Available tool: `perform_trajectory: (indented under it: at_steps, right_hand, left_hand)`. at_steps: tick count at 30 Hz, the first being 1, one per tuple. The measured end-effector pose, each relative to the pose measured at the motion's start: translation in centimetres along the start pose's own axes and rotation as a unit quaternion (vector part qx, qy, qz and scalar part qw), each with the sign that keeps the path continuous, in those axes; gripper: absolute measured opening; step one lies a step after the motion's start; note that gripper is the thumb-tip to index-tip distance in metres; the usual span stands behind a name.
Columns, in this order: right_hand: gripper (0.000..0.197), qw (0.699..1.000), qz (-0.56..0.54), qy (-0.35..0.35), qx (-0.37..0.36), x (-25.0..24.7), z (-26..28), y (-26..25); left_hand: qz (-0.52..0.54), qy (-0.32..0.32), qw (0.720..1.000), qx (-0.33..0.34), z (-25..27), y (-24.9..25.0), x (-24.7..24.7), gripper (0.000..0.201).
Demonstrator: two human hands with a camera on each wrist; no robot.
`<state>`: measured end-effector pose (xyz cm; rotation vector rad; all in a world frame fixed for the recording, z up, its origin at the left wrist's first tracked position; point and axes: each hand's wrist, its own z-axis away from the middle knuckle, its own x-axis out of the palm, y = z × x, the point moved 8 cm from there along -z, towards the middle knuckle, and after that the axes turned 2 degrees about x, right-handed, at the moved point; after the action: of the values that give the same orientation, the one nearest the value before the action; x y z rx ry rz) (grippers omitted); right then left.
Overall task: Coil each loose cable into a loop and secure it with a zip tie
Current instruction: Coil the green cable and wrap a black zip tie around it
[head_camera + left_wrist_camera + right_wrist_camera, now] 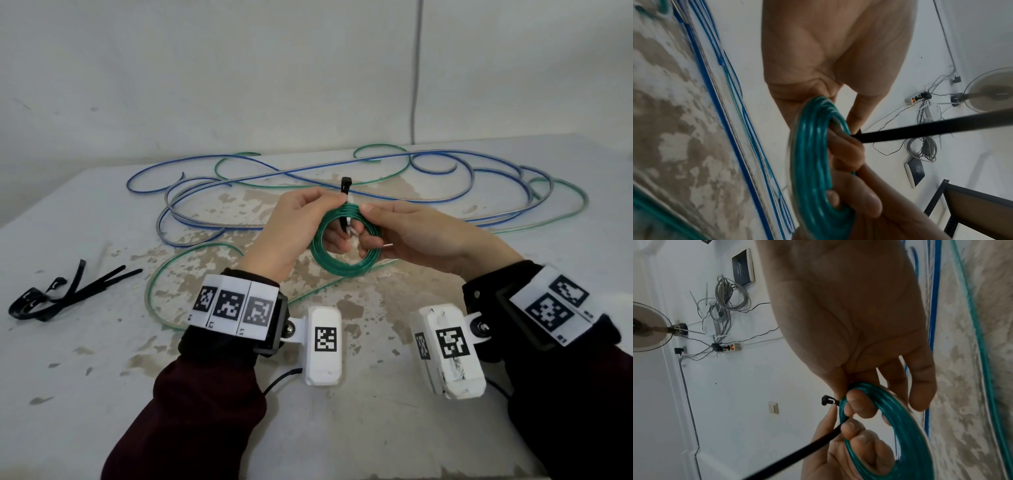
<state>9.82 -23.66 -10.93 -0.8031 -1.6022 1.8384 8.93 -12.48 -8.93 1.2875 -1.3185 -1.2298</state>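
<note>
Head view, frame centre: your left hand and right hand each grip the green coil, pinching the black zip tie.

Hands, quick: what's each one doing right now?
Left hand: fingers curled, pinching the green coil and the black zip tie.
Right hand: fingers curled, gripping the green coil at its top.

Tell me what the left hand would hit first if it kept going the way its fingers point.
Probably the right hand: the left hand points across the green coil toward it, nearly touching.
</note>
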Motion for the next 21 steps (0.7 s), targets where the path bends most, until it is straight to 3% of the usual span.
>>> perform_trajectory:
  at_steps: [8, 11, 16, 18, 21]
  right_hand:
    - [0.034, 0.999, 0.042, 0.008, 0.005, 0.3, 0.0, 0.1]
    - [0.036, 0.999, 0.041, 0.017, 0.013, 0.2, 0.1, 0.2]
    - [0.037, 1.0, 0.008, 0.015, 0.022, 0.6, 0.2, 0.0]
    - [0.032, 0.999, -0.009, 0.039, 0.028, 0.5, 0.3, -0.1]
    - [0.023, 0.987, 0.055, 0.146, -0.024, -1.3, 0.7, -1.3]
  left_hand:
    - [-0.03, -0.025, 0.999, 0.028, 0.0, -0.1, 0.3, 0.016]
    - [-0.053, -0.021, 0.998, 0.035, 0.0, 0.1, 0.1, 0.022]
    - [-0.032, 0.007, 0.999, 0.026, -0.1, 0.1, -0.2, 0.014]
    - [-0.016, 0.034, 0.999, 0.028, -0.2, 0.2, -0.5, 0.018]
    - [0.001, 0.062, 0.997, 0.034, -0.1, 0.4, -1.0, 0.017]
